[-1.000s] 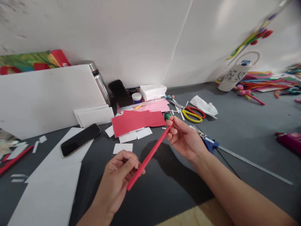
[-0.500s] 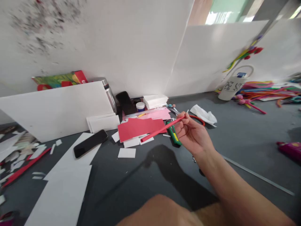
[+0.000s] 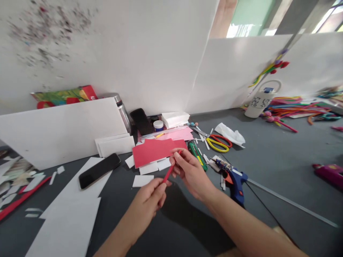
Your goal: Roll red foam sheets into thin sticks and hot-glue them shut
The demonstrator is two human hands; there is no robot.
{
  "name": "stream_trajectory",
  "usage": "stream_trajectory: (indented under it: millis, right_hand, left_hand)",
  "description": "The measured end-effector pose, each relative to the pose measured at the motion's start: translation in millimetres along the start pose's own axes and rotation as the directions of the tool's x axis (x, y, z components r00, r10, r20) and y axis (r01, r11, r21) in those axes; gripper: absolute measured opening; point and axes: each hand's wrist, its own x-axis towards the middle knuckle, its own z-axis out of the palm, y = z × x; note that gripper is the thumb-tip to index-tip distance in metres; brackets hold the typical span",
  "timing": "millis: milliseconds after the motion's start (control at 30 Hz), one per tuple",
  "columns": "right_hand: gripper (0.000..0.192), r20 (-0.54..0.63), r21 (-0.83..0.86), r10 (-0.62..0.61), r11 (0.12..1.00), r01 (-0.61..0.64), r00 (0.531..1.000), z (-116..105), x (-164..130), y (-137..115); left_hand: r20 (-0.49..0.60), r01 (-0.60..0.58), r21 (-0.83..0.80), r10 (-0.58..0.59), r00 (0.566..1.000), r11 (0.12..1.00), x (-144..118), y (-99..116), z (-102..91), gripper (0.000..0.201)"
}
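**Red strip held at both ends over a cluttered grey floor**

A grey floor [image 3: 281,157] runs up to white wall panels, strewn with craft scraps. The red paper sheet [image 3: 157,151] near the middle serves as landmark. To its left, a large white foam board [image 3: 59,130] leans on the wall; nearer the camera and left of the sheet lie cut white sheets [image 3: 69,214] with a black phone [image 3: 99,170] on them. Right of the sheet sit a green utility knife [image 3: 197,156], yellow-and-red scissors [image 3: 219,142] and, further right and nearer, a blue glue gun [image 3: 233,178].

Just in front of the sheet, the thin red strip [image 3: 169,172] hangs in the air between both hands. Its long axis slants from low and near to high and far, its upper tip at the sheet's front edge. The left hand [image 3: 150,194] pinches the lower end between thumb and fingertips, fingers closed narrowly. The right hand [image 3: 190,173] grips the upper end, fingers curled round it. Both hands touch the strip; neither is nearer.
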Motion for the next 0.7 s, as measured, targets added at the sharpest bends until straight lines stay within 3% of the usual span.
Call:
stream_trajectory:
  millis: [133,233,333,400,567,700]
  right_hand:
    - [0.027,-0.010,-0.001,0.046,0.999,-0.046,0.999,-10.6,-1.4,8.9]
    - [0.024,0.005,0.195,0.142,0.971,-0.140,0.990,-12.4,-2.5,11.2]
    - [0.016,0.028,0.425,0.186,0.887,-0.181,0.982,-7.7,-4.2,11.7]
    - [0.014,0.029,0.488,0.187,0.855,-0.177,0.982,-5.0,-4.9,12.1]
    - [0.012,0.075,0.515,0.243,0.821,-0.246,0.967,-9.2,-3.9,13.5]
    - [0.018,0.102,0.463,0.274,0.838,-0.289,0.956,-12.9,-5.6,13.0]
  left_hand:
    - [-0.140,-0.115,0.246,0.152,0.978,0.962,6.9,-23.9,9.8,0.041]
    - [-0.167,-0.132,0.392,0.212,0.963,0.910,6.6,-33.9,14.0,0.040]
    - [-0.164,-0.123,0.319,0.182,0.969,0.940,4.6,-38.5,21.1,0.041]
    - [-0.144,-0.090,0.202,0.121,0.982,0.975,4.5,-40.2,26.1,0.044]
    - [-0.027,0.002,-0.040,-0.003,1.000,0.999,6.8,-41.0,31.3,0.048]
    - [-0.068,-0.007,0.010,0.007,0.998,1.000,5.6,-46.8,30.0,0.045]
